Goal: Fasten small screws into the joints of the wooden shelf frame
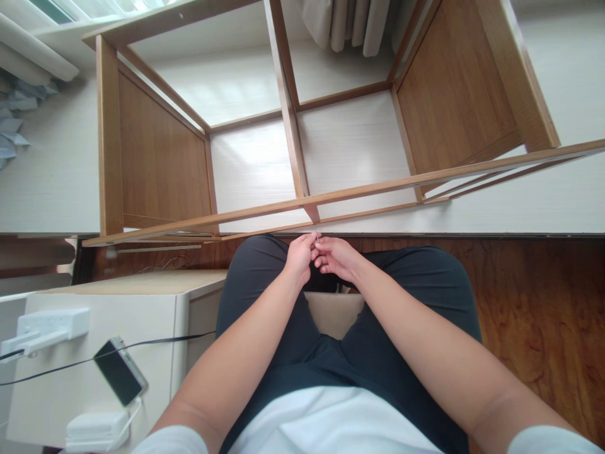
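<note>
A home room: curtains (350, 22), white nightstand (118, 328) with phone (120, 371), wooden floor (543, 315).

Seated person, both hands together at wooden frame (302, 151) edge.

Left hand (300, 257) and right hand (336, 257) touch fingertips just below frame's front rail, pinching a tiny metal piece (317, 239), too small to identify. Below-left of frame: white desk (155, 353) with phone (120, 371), power strip (45, 328), white charger (97, 429).

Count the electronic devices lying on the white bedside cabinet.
3. A white power strip at the far left edge, a dark-screened smartphone with a cable in the middle, and a white box-shaped charger at the near edge. More may lie outside the frame.
</note>
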A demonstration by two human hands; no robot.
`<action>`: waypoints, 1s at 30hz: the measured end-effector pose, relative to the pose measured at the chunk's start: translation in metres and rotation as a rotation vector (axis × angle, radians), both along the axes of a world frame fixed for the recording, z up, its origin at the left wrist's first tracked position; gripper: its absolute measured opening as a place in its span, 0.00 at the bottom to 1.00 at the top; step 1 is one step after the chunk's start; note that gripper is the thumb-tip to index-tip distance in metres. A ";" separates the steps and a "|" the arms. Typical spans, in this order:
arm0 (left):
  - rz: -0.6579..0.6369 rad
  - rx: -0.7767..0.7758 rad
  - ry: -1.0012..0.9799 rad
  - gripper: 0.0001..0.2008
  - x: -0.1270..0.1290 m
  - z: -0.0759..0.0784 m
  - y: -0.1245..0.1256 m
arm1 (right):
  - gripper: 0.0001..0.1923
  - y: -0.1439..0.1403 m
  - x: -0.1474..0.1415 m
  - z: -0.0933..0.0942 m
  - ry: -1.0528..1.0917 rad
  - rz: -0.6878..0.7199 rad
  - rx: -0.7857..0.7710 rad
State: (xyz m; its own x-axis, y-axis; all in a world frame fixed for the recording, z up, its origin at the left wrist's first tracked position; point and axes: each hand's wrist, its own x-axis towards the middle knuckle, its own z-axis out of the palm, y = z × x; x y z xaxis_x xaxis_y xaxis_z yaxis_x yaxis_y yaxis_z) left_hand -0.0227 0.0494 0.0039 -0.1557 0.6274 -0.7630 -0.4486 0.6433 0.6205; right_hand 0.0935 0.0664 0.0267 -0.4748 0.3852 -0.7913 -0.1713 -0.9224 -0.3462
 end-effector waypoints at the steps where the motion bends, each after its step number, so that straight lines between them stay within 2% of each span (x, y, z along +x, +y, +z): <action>1: -0.001 0.000 0.001 0.17 0.000 0.000 0.000 | 0.05 -0.001 -0.001 0.000 -0.007 -0.001 0.009; 6: 0.022 0.006 0.009 0.14 0.001 0.000 0.001 | 0.06 0.000 -0.001 0.001 -0.080 0.016 0.054; 11: 0.022 0.002 0.025 0.13 0.001 0.000 0.000 | 0.11 -0.001 -0.004 -0.004 -0.237 0.080 0.170; 17: -0.028 -0.026 0.056 0.14 0.000 0.002 0.000 | 0.09 -0.007 -0.005 -0.014 -0.576 0.316 0.581; 22: 0.003 -0.040 0.068 0.11 0.001 0.006 0.001 | 0.10 -0.007 -0.002 -0.008 -0.750 0.464 0.758; 25: 0.012 -0.035 0.051 0.10 0.002 0.008 0.002 | 0.10 -0.006 -0.001 -0.004 -0.857 0.537 0.820; 30: 0.003 -0.032 0.058 0.12 0.002 0.008 0.001 | 0.12 -0.006 -0.003 0.001 -0.948 0.600 0.823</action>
